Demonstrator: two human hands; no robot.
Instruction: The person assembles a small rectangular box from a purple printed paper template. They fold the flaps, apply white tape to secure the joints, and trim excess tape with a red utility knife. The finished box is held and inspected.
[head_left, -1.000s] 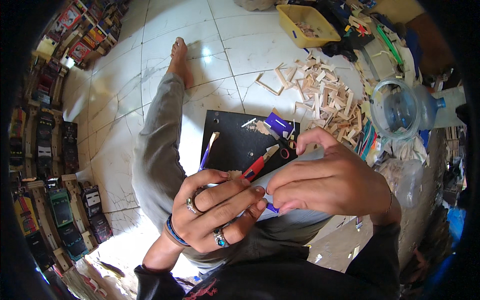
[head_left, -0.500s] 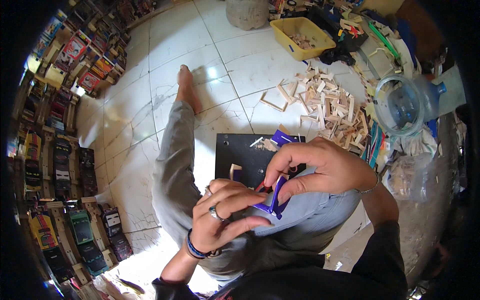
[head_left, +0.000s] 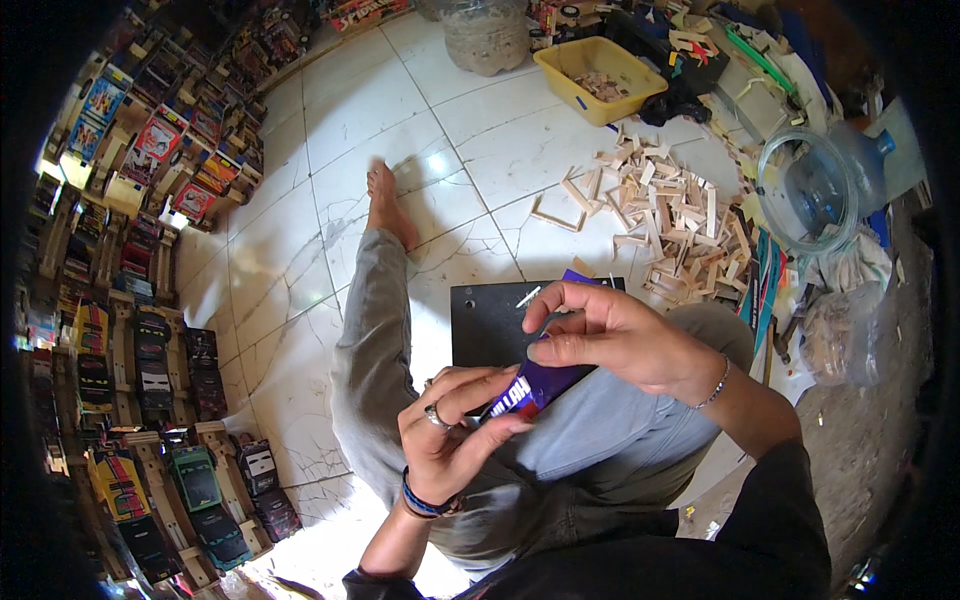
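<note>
Head view: the left hand [head_left: 437,440] pinches a purple piece [head_left: 540,388], seemingly to steady it. Whether the curled right hand [head_left: 632,347] grips too, I cannot tell.

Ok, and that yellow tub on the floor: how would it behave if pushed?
Probably slides rather than tips: the yellow tub looks wide and low. Likely light, since only small pieces show inside. Those look loose, so they may shift.

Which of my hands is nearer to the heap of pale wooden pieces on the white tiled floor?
Right. Your right hand is below and slightly left of the heap of pale wooden pieces in the picture; your left hand is farther off, lower and further left.
</note>
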